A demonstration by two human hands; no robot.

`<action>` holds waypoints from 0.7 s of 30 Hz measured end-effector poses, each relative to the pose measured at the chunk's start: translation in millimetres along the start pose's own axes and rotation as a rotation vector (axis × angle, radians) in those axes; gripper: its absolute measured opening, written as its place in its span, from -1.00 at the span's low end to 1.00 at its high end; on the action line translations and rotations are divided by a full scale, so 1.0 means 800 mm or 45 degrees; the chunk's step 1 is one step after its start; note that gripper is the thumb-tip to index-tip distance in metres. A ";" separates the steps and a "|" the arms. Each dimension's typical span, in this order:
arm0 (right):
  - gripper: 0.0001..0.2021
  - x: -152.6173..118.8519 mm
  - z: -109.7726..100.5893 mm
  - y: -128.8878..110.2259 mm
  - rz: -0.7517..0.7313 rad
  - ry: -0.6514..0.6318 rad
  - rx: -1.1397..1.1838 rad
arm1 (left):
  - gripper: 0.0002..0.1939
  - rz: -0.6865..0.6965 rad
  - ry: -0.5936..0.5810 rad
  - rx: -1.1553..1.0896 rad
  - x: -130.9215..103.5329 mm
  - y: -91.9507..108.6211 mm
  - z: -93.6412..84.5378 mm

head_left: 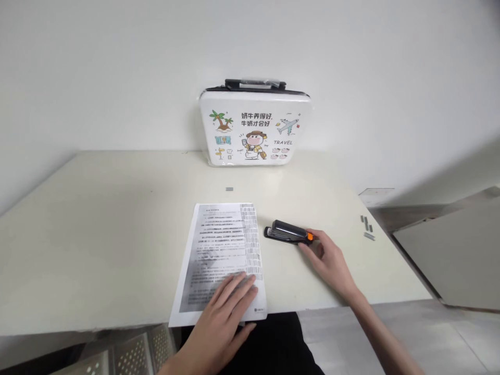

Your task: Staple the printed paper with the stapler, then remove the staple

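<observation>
- Currently right hand (328,259) has thumb and fingers clamped on rear end of black stapler (289,232); stapler lies on table right of the paper, bare strip of tabletop between.
- Left hand (225,307) laid flat on paper (221,250), fingers slightly apart, thumb at near edge; covers some lower print.
- Stapler: long, narrow, smooth, orange piece at held end.
- Paper: white, thin, dense printed text, grey shading, barcode-like column down right side; near edge overhangs table. Sheet count: can't tell.
- Single grey staple strip (229,189) beyond paper; small group of staple strips (366,227) near table's right edge.
- White case (255,125) upright at back: rounded corners, glossy, cartoon prints, black handle with clear wrap.
- Table (117,234): pale, smooth, slight sheen; plain wall (117,67) behind.
- Perforated containers (133,358) below, lower left.
</observation>
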State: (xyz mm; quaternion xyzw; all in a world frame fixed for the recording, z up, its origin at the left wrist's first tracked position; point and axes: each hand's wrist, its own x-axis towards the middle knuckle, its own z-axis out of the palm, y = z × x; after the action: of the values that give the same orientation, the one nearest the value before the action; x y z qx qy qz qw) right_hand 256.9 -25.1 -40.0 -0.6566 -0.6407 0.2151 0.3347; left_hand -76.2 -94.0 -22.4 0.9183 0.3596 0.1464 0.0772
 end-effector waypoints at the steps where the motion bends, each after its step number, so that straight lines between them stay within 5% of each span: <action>1: -0.54 0.000 0.000 0.000 -0.001 0.000 0.004 | -0.42 0.003 -0.014 -0.009 0.000 0.001 -0.001; 10: -0.54 0.001 -0.002 0.000 -0.012 0.005 0.021 | -0.41 0.019 -0.031 0.007 -0.010 -0.007 -0.013; 21: -0.52 0.002 0.000 0.002 -0.031 0.011 0.026 | -0.34 0.042 -0.006 0.085 -0.027 -0.014 0.002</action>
State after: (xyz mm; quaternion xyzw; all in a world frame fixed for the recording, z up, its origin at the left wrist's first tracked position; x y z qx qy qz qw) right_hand 258.2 -23.5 -41.0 -0.6465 -0.6448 0.2145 0.3468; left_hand -98.2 -100.4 -31.1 0.9265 0.3490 0.1333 0.0449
